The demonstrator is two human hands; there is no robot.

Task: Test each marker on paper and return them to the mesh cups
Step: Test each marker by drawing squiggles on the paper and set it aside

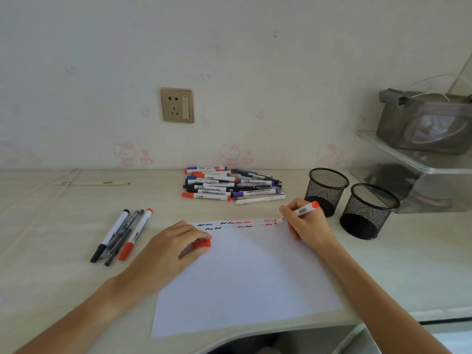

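Note:
A white sheet of paper (245, 274) lies on the desk, with rows of small black, blue and red squiggles along its far edge. My right hand (305, 223) grips a red-ended white marker (304, 209), its tip touching the paper's far right corner. My left hand (176, 245) rests on the paper's left side and holds the red cap (203, 244). A pile of markers and pens (232, 186) lies behind the paper. Two black mesh cups (325, 190) (367, 212) stand at the right; both look empty.
Several markers and pens (122, 235) lie side by side left of the paper. A grey bag (426, 121) sits on a clear shelf (419, 164) at the far right. A wall socket (176, 105) is behind, and a flat strip (92, 183) lies at the back left.

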